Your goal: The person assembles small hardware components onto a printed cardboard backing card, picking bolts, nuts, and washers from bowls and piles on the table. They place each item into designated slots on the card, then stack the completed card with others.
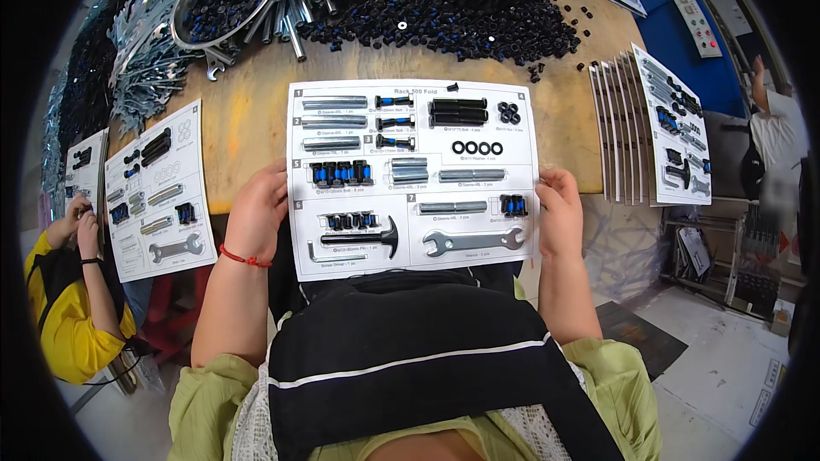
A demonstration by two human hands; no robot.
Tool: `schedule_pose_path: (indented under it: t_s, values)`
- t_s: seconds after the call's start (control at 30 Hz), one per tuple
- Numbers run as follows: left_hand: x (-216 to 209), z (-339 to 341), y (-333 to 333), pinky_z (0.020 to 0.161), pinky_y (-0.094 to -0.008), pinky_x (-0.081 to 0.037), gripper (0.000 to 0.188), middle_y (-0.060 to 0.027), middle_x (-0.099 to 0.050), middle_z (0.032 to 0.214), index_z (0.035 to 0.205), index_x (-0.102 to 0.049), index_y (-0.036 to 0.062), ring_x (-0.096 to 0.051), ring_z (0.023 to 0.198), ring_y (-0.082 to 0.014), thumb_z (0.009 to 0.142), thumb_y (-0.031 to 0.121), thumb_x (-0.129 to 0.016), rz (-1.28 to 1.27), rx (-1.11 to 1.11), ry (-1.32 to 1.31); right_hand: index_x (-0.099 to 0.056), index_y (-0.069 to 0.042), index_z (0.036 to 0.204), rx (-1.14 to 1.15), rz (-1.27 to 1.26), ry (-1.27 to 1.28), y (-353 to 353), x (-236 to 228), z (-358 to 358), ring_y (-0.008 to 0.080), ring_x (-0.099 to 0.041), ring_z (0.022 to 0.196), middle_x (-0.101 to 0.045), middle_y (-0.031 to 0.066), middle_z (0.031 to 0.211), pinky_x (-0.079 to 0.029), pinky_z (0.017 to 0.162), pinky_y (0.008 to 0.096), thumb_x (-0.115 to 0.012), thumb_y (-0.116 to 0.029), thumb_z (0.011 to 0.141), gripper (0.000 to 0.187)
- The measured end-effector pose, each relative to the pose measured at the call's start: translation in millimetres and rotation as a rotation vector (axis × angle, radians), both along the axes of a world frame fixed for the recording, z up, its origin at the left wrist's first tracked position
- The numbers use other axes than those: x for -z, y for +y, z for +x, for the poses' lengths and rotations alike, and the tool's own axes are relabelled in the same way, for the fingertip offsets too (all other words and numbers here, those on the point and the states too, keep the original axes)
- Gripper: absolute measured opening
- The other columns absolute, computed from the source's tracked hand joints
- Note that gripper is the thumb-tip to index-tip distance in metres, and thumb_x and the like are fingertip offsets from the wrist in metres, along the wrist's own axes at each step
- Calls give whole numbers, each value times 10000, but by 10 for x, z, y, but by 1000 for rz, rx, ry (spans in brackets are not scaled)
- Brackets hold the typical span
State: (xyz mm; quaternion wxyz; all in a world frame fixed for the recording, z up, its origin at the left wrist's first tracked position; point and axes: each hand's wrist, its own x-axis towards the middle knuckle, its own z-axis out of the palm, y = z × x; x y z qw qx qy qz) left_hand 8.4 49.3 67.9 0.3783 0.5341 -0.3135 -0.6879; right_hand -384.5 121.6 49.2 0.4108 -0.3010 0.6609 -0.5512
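Note:
A white hardware card (431, 141) is held up in front of me, level between both hands. My left hand (263, 205) grips its left edge, and my right hand (557, 205) grips the right edge; on each, the fingers are partly hidden behind the card. Fixed to its face are metal sleeves (335, 103), black bolts (342, 173), nuts (508, 113) and several black washers (478, 148). Lower down come a T-shaped black pin (367, 239), a thin hex key (337, 256) and a double-ended wrench (474, 242). A small black piece (453, 86) shows at the card's top edge.
Beyond the card, the wooden table (248, 102) bears a heap of black bolts (444, 17), loose wrenches (154, 51) and metal bowls (181, 21). Similar cards stand at left (184, 183) and in a row at right (670, 124). A co-worker's yellow sleeve (73, 350) is at far left.

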Motion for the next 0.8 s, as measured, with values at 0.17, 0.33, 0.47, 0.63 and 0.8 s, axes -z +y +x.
schedule_pose_path:
  t_s: [0.17, 0.33, 0.47, 0.63, 0.8]
  values:
    - [40, 51, 85, 975, -316, -444, 492, -117, -614, 1260, 1354, -488, -64, -583, 1143, -176, 925, 176, -462, 23, -48, -16, -525, 24, 1073, 57, -29, -158, 102, 10, -24, 184, -565, 1039, -621, 147, 1110, -425, 962, 315, -496, 44, 847, 228]
    - [101, 45, 77, 965, -311, -461, 543, -119, -629, 1221, 1373, -440, -78, -600, 1102, -173, 939, 247, -454, -2, -43, -39, -541, 9, 1005, 41, -45, -147, 136, 31, -21, 175, -563, 1042, -629, 144, 1132, -425, 965, 322, -516, 22, 852, 155]
    - [139, 53, 80, 963, -316, -460, 545, -116, -627, 1225, 1380, -440, -72, -588, 1123, -177, 939, 248, -455, -7, -40, -10, -606, 21, 1012, -152, 127, 328, 44, 53, -177, 182, -578, 1055, -666, 125, 1076, -443, 941, 324, -548, -37, 878, 157]
    - [138, -35, 118, 953, -311, -464, 532, -101, -628, 1230, 1394, -446, -52, -588, 1121, -163, 935, 215, -454, -18, -69, -46, -659, -12, 1033, -258, -221, 720, -619, -153, -53, 304, -588, 1069, -679, 151, 1068, -451, 939, 385, -573, -115, 880, 203]
    - [168, -24, 118, 928, -343, -483, 528, -128, -591, 1284, 1408, -435, -53, -571, 1149, -197, 922, 152, -460, -11, -82, -10, -610, 9, 1089, -457, -216, 865, -1283, -173, 396, 195, -633, 984, -715, 93, 962, -461, 896, 324, -521, -104, 917, 225]
